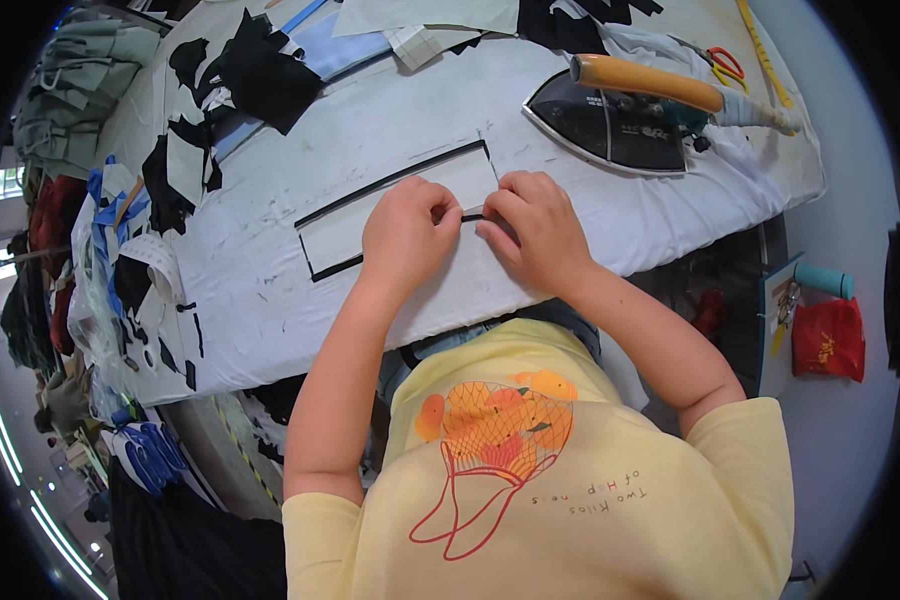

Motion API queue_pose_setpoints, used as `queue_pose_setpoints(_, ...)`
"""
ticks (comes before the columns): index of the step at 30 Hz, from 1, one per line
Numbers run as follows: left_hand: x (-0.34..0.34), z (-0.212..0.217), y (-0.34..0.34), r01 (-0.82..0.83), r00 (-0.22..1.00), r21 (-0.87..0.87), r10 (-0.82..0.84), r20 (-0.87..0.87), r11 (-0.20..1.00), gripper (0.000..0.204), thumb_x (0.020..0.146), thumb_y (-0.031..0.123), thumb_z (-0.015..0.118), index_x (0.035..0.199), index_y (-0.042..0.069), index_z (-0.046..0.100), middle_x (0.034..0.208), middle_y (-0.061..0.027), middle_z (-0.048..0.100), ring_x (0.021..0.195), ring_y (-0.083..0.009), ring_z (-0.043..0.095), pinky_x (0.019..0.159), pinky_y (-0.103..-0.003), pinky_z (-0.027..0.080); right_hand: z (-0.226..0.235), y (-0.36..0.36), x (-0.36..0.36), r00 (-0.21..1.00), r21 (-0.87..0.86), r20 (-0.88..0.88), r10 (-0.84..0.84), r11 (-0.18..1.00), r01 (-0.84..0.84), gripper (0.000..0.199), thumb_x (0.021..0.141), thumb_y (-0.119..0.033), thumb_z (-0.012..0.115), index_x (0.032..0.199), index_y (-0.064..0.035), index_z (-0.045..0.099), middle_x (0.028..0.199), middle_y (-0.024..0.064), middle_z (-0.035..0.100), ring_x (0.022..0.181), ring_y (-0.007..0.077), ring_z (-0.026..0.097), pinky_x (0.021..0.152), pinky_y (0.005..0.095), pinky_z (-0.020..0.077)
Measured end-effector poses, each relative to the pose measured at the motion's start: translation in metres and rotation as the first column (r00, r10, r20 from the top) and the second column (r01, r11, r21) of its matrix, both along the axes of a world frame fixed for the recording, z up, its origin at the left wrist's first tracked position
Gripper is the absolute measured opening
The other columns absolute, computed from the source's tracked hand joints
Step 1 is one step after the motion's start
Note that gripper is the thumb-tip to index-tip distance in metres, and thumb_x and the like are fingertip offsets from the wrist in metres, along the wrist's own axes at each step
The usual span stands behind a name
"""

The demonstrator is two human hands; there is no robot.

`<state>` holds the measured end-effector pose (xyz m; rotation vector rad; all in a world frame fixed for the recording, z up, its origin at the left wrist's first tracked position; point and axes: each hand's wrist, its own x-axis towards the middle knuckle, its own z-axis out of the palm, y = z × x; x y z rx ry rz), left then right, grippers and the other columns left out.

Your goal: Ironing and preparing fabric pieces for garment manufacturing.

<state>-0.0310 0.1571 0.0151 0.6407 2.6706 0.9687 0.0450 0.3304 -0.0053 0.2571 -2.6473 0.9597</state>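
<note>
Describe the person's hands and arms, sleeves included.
The left hand and right hand are bare: no gloves, rings or watch show. The forearms are uncovered too. The short sleeves are plain pale yellow, matching the shirt.

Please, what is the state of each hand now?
Left hand: fingers curled at the black strip; grip unclear.
Right hand: fingers bent at the same strip; grip unclear.

The yellow T-shirt has 2 short sleeves and a red-and-orange fruit print.
</note>
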Motion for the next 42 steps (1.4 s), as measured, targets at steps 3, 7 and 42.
queue_pose_setpoints(3, 0.000, -0.004, 0.000, 0.002, 1.000, -0.012, -0.002, -0.010, 1.000, 0.011, 0.080, 0.017, 0.068, 0.076, 0.007, 0.068, 0.081, -0.0069, 0.062, 0.078, -0.0270, 0.062, 0.067, -0.040, 0.050, 0.002, 0.001, 0.001, 1.000, 0.088, -0.010, 0.011, 0.996, -0.011, 0.018, 0.078, -0.017, 0.072, 0.084, -0.0075, 0.058, 0.096, 0.0075, 0.056, 0.089, 0.0286, 0.053, 0.077, 0.0405, 0.0439)
queue_pose_setpoints(7, 0.001, -0.003, 0.000, -0.009, 1.000, -0.031, 0.009, 0.004, 0.999, 0.013, 0.085, 0.016, 0.068, 0.086, 0.003, 0.067, 0.083, -0.0104, 0.061, 0.077, -0.0248, 0.061, 0.071, -0.033, 0.049, -0.005, 0.005, 0.007, 0.986, 0.219, -0.138, 0.094, 0.974, -0.062, 0.017, 0.078, -0.017, 0.072, 0.082, -0.0075, 0.058, 0.095, 0.0066, 0.055, 0.088, 0.0267, 0.054, 0.076, 0.0401, 0.0439)
queue_pose_setpoints(42, -0.071, 0.036, -0.186, -0.147, 0.760, -0.262, -0.061, -0.647, 0.954, 0.040, 0.087, 0.009, 0.069, 0.126, 0.008, 0.059, 0.133, -0.0127, 0.059, 0.124, -0.0311, 0.054, 0.105, -0.038, 0.041, 0.001, -0.009, -0.018, 1.000, 0.144, 0.003, -0.024, 0.989, 0.023, 0.018, 0.075, -0.013, 0.074, 0.090, -0.0101, 0.065, 0.102, 0.0042, 0.062, 0.097, 0.0259, 0.058, 0.085, 0.0409, 0.0449)
